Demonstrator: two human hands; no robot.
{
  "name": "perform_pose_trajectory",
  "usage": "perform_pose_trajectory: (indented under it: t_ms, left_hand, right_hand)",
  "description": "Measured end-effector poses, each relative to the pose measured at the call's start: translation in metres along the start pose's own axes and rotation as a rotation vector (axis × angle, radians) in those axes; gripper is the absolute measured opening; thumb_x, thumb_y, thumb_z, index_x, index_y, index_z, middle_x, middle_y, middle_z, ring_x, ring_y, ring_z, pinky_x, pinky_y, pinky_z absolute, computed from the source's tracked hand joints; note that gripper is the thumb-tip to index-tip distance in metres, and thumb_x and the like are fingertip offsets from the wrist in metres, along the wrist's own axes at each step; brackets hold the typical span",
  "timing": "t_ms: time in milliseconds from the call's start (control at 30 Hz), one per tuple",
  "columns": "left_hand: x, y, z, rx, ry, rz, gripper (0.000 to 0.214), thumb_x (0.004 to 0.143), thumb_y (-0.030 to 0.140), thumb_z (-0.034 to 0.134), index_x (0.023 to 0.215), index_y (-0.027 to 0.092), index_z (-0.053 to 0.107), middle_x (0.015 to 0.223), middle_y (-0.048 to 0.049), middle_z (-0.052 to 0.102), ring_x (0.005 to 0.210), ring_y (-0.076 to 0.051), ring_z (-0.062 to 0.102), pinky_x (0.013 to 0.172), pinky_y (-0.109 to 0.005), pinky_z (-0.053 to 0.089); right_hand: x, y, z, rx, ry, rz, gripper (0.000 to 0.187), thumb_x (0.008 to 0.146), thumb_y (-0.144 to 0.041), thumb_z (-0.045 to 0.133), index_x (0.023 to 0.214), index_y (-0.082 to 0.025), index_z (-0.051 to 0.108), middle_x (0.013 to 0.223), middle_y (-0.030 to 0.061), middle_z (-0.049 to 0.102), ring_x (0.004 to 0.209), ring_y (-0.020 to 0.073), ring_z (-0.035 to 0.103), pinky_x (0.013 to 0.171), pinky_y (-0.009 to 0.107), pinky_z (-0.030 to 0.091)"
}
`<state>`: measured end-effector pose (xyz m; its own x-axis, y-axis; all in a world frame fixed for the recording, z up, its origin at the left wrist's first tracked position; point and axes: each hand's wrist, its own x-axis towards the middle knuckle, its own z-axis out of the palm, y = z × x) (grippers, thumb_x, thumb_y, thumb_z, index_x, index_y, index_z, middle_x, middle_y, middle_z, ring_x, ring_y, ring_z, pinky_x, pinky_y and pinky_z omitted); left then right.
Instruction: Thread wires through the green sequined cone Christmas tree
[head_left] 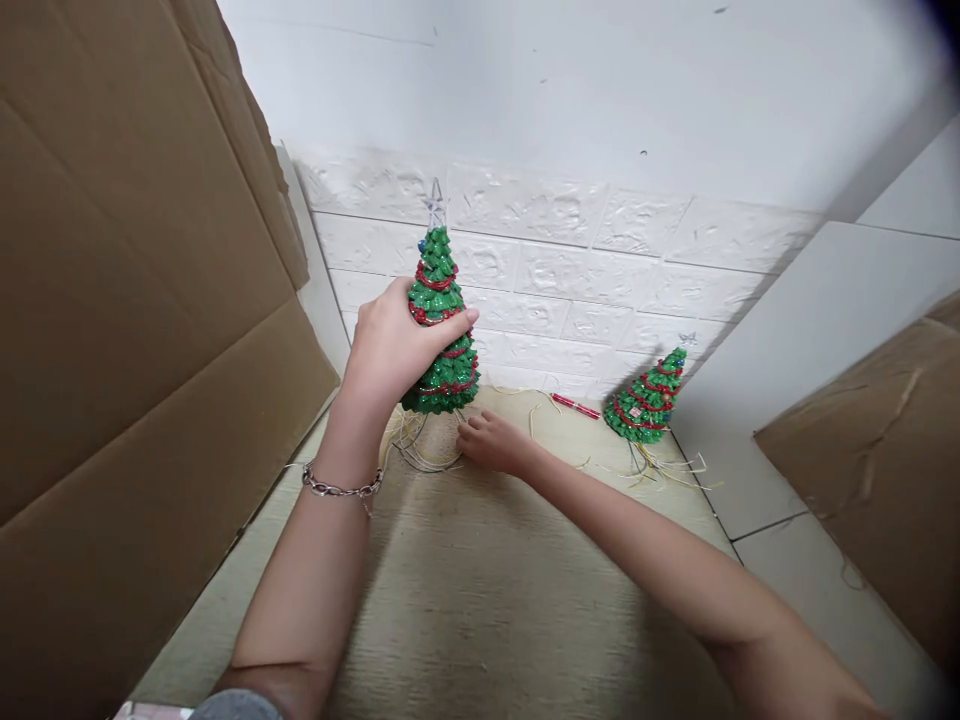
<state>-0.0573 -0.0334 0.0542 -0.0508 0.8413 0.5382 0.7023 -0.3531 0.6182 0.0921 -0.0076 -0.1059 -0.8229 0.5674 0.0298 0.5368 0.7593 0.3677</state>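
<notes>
At the green Christmas tree [450, 373], I record the left hand [391, 335] gripping it near mid-height, thumb across the front, remaining fingers largely hidden; the tree is held near upright. I judge that this grip steadies it and leaves its base accessible. The tree lies within the left hand's grasp and just above the right hand [491, 441], whose fingers are bent beside thin wires [411, 445] below its base; whether they pinch one, I cannot tell. Right of the tree lies a red pen-like object [575, 406]; further right stands a second tree [649, 402], presumably kept apart for working room. Behind the tree is a brick-patterned wall [555, 285]; left of it, cardboard [150, 300].
</notes>
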Motion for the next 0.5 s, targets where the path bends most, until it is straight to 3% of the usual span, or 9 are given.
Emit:
perform_pose_trajectory:
  t_ms: [133,300,400,500]
  left_hand:
    - [0.000,0.000,0.000,-0.019,-0.018,-0.002,0.043,0.066,0.057,0.065,0.089,0.022,0.059,0.088,-0.0057,0.064,0.088,-0.025,0.058,0.082,-0.037,0.047]
    - [0.000,-0.001,0.000,-0.015,-0.031,-0.007,0.043,0.066,0.056,0.065,0.092,0.022,0.059,0.090,-0.0069,0.064,0.091,-0.026,0.057,0.083,-0.037,0.047]
    - [0.001,-0.003,-0.002,-0.007,-0.029,-0.001,0.042,0.067,0.055,0.065,0.091,0.022,0.059,0.091,-0.0069,0.063,0.092,-0.026,0.057,0.084,-0.037,0.046]
    - [0.002,-0.005,-0.005,-0.007,-0.018,-0.005,0.041,0.066,0.055,0.065,0.090,0.022,0.059,0.090,-0.0066,0.063,0.092,-0.026,0.056,0.084,-0.037,0.046]
  right_hand:
    - [0.004,0.007,0.009,-0.048,0.027,-0.149,0.036,0.096,-0.013,0.026,0.092,-0.012,0.062,0.090,0.0104,0.062,0.083,0.0174,0.055,0.072,0.033,0.038]
    - [0.000,0.019,0.005,-0.100,0.097,-0.278,0.035,0.096,-0.013,0.026,0.089,-0.014,0.061,0.088,0.0075,0.062,0.079,0.0163,0.054,0.077,0.033,0.038]
    - [-0.007,0.031,-0.001,-0.066,0.140,-0.225,0.030,0.095,-0.013,0.030,0.091,-0.017,0.059,0.090,0.0073,0.062,0.080,0.0162,0.054,0.080,0.034,0.038]
    - [-0.015,0.039,-0.010,0.031,0.155,-0.066,0.025,0.093,-0.011,0.033,0.094,-0.016,0.057,0.093,0.0088,0.062,0.083,0.0167,0.053,0.081,0.032,0.038]
